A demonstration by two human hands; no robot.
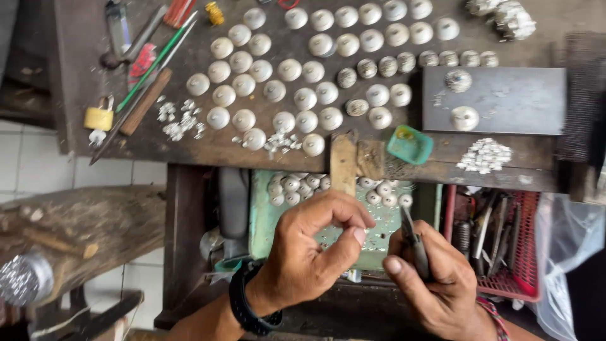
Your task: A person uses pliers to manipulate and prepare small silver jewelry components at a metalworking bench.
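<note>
The right hand (pixel 435 278) grips dark pliers (pixel 413 243), tips up, just below the bench edge (pixel 252 158). Close beside it, the left hand (pixel 315 249) pinches thumb to fingers; whether anything sits between them cannot be told. White domed pieces (pixel 303 69) crowd the benchtop, and a green tray (pixel 265 208) lies under both hands.

Item pinched in left hand (pixel 312 252) hidden; pliers (pixel 415 243) mostly covered.

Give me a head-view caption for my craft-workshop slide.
Left hand pinches something tiny beside pliers in right hand, below domed beads.
</note>
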